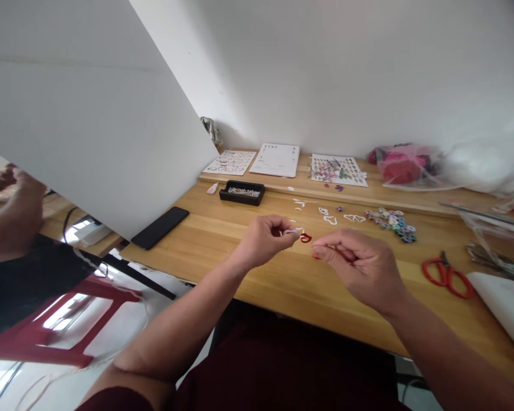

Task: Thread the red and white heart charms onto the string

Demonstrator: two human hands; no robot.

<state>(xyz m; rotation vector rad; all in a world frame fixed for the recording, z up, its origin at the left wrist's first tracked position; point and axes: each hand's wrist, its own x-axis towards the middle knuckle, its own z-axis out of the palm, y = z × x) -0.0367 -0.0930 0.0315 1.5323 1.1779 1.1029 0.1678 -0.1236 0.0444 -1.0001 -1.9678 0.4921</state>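
Observation:
My left hand point(265, 242) is closed in a pinch over the desk, with a small pale flat piece point(290, 232) between thumb and forefinger. Just beyond those fingertips shows a red loop-shaped piece point(306, 237); whether it is joined to the pale piece I cannot tell. To the right, my right hand point(360, 265) is also pinched shut. A bit of red point(316, 256) shows at its fingertips, but what they grip is too small to make out. White cut-out outline shapes point(330, 219) lie on the wood behind my hands, beside several small thread bobbins point(396, 221) in mixed colours.
Red-handled scissors point(448, 277) lie right, near a white box-like object point(503, 302). A black tray of beads point(242, 193) and a black phone point(160, 227) are left. Cards point(275, 160) and a pink mesh bag point(405, 165) rest on the ledge. Another person's arm point(15, 211) shows past a white partition point(98, 108).

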